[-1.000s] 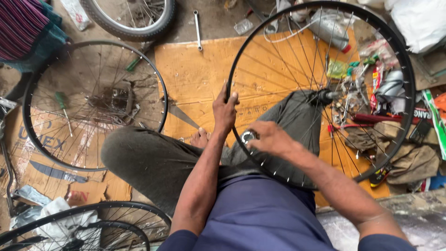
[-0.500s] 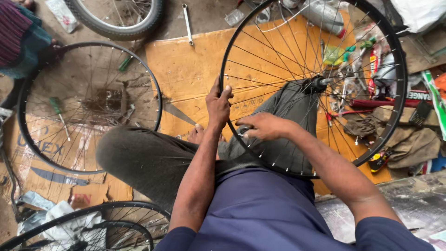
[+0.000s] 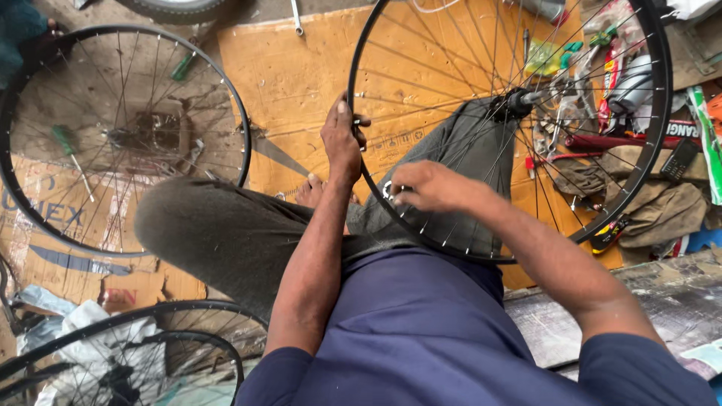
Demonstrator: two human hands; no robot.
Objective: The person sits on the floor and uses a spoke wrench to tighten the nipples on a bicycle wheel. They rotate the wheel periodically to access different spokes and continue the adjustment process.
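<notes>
The left hand is closed around the black rim of the spoked wheel, gripping it on its near-left arc. Just to the right of that hand and a little lower, the right hand is pinched shut at the rim's inner edge, where a small silvery tool is partly seen under the fingers; what kind of tool it is cannot be told. The wheel is held upright across the lap, its hub resting beyond the raised knee, well past both hands.

Compared with a second ago, the left hand's grip is placed at much the same spot on the rim, while the right hand has been drawn closer in against the spoke ends, so work on the spokes at that spot appears to be under way.

Far to the left of the left hand, a second wheel is laid flat on the cardboard sheet covering the floor.
</notes>
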